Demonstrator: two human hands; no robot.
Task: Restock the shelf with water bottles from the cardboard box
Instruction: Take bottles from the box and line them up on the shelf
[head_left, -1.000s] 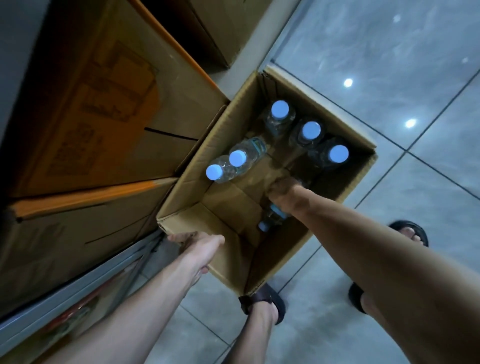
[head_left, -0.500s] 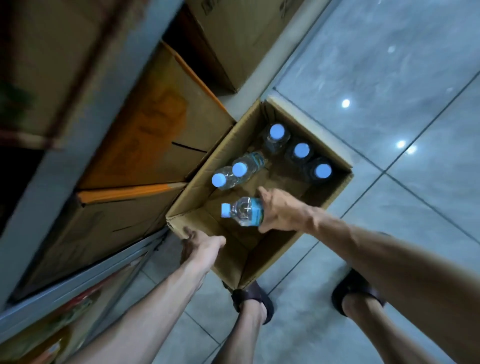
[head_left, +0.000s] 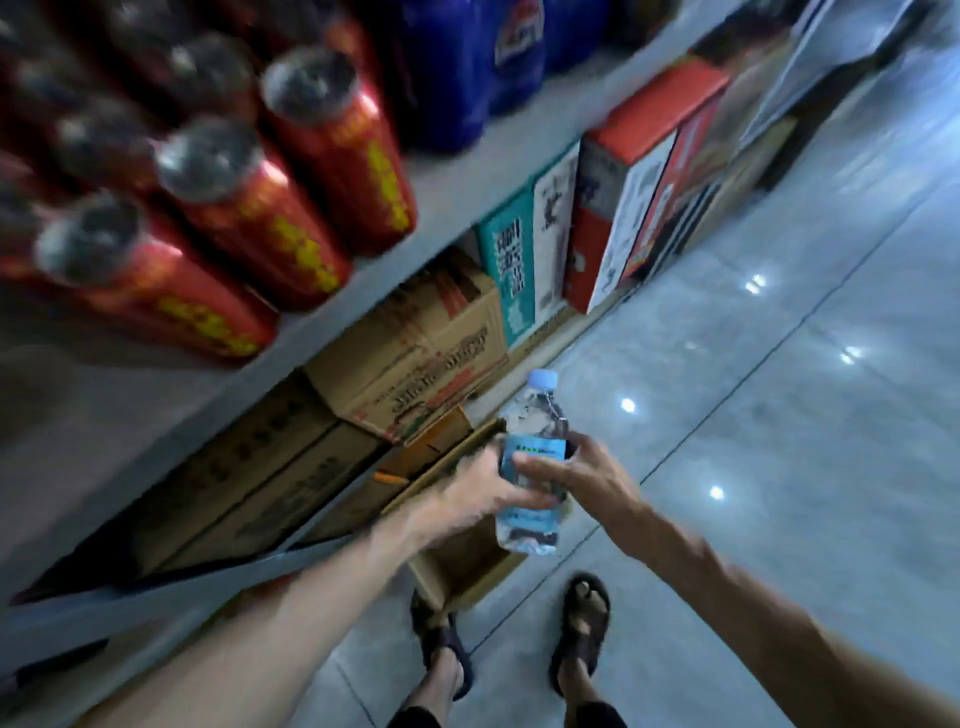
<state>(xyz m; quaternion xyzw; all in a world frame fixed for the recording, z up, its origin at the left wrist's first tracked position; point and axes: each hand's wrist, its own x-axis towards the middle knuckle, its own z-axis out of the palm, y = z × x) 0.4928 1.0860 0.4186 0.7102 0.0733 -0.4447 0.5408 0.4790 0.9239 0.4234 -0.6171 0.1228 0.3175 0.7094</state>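
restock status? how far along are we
Done: one water bottle is out of the cardboard box. In hand: left hand and right hand both grip it upright above the box. Left: place it on the shelf; no water bottles show there, just red cans and blue packs. Box contents are hidden.

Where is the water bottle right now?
Near the centre of the head view, the water bottle is upright, gripped by the left hand and right hand, above the cardboard box.
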